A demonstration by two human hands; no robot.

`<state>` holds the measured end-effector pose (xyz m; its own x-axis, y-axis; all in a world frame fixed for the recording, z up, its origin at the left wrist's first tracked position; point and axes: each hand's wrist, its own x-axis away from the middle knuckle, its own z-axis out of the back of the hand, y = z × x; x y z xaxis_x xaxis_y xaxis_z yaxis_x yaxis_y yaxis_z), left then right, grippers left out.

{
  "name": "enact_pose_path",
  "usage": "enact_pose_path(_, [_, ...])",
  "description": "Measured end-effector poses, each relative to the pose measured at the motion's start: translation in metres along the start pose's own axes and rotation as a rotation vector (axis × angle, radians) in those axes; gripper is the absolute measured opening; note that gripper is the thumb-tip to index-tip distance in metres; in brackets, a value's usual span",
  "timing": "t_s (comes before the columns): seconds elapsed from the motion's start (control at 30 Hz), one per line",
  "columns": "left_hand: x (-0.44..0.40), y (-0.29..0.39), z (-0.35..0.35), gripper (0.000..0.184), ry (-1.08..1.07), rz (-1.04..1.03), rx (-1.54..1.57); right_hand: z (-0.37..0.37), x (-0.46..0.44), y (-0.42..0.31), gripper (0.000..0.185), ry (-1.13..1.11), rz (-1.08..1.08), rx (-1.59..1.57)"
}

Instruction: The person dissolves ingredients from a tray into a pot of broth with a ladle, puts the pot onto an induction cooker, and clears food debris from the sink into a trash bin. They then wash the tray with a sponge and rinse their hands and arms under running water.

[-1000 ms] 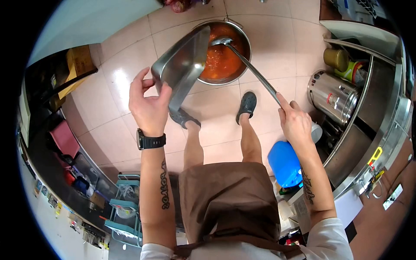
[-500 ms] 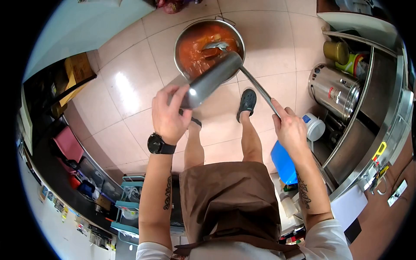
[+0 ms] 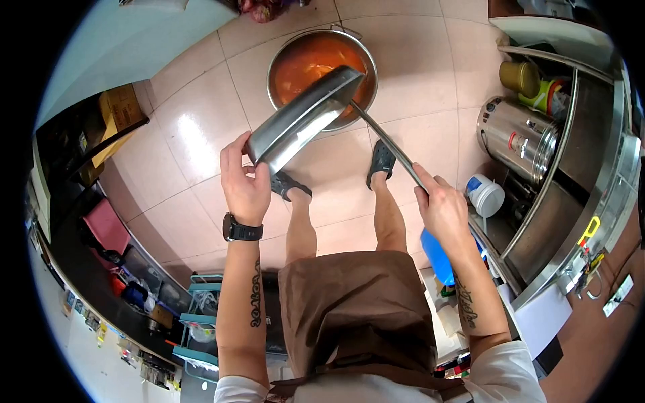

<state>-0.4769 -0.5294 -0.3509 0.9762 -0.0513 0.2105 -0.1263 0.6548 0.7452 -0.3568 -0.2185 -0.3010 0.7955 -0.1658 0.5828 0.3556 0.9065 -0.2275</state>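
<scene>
Begins at far left with a pink panel [image 3: 106,225], a cardboard box [image 3: 122,107] higher up, then a teal cart [image 3: 195,319]. Wears a black watch [image 3: 242,230] on the left wrist. Pinches the lower-left end of a metal pan [image 3: 289,119] between thumb and fingers of the left hand [image 3: 246,188]. Holds it tilted on its side, far end over the near part of a wide pot [image 3: 271,84], standing on the tiled floor [image 3: 201,195] with red-orange soup [image 3: 312,57] inside; cannot tell whether touching the rim. Grips the handle of a long ladle [image 3: 393,151], lower end hidden behind the pan, with the closed fingers of the right hand [image 3: 443,208]. Ends rightward with a blue container [image 3: 435,258] just beside the right forearm, a white bucket [image 3: 486,196] and a steel drum [image 3: 517,138] lying on its side.
</scene>
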Motion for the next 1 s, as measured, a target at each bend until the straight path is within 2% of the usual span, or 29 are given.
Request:
enact_pose_path(0.13, [-0.001,-0.009,0.0,0.05,0.065,0.008,-0.003,-0.002,0.0,0.0,0.044,0.001,0.02,0.005])
enact_pose_path(0.23, [-0.002,-0.027,0.002,0.045,0.075,0.101,0.246,-0.003,-0.001,-0.002,0.042,0.022,0.033,0.016])
enact_pose_path(0.33, [0.002,-0.016,0.019,0.042,0.111,0.439,0.624,0.002,-0.018,-0.011,0.041,0.018,0.084,0.151])
enact_pose_path(0.37, [0.008,-0.021,0.026,0.039,0.104,0.495,0.664,0.0,-0.027,-0.01,0.041,0.049,0.131,0.185])
enact_pose_path(0.43, [0.018,-0.033,0.038,0.038,0.166,0.506,0.81,-0.006,-0.057,-0.007,0.041,0.117,0.232,0.255])
enact_pose_path(0.63, [0.058,-0.071,0.072,0.032,0.326,0.59,1.118,-0.011,-0.152,-0.029,0.034,0.088,0.39,0.549])
enact_pose_path(0.73, [0.081,-0.101,0.084,0.034,0.356,0.621,1.226,-0.016,-0.204,-0.061,0.033,-0.013,0.358,0.756])
enact_pose_path(0.83, [0.089,-0.103,0.089,0.033,0.436,0.642,1.264,-0.04,-0.256,-0.074,0.033,-0.109,0.352,0.806])
enact_pose_path(0.93, [0.095,-0.116,0.097,0.03,0.5,0.681,1.273,-0.087,-0.272,-0.057,0.03,-0.249,0.302,0.711])
enact_pose_path(1.0, [0.105,-0.134,0.099,0.029,0.509,0.686,1.28,-0.083,-0.24,-0.076,0.029,-0.363,0.263,0.781])
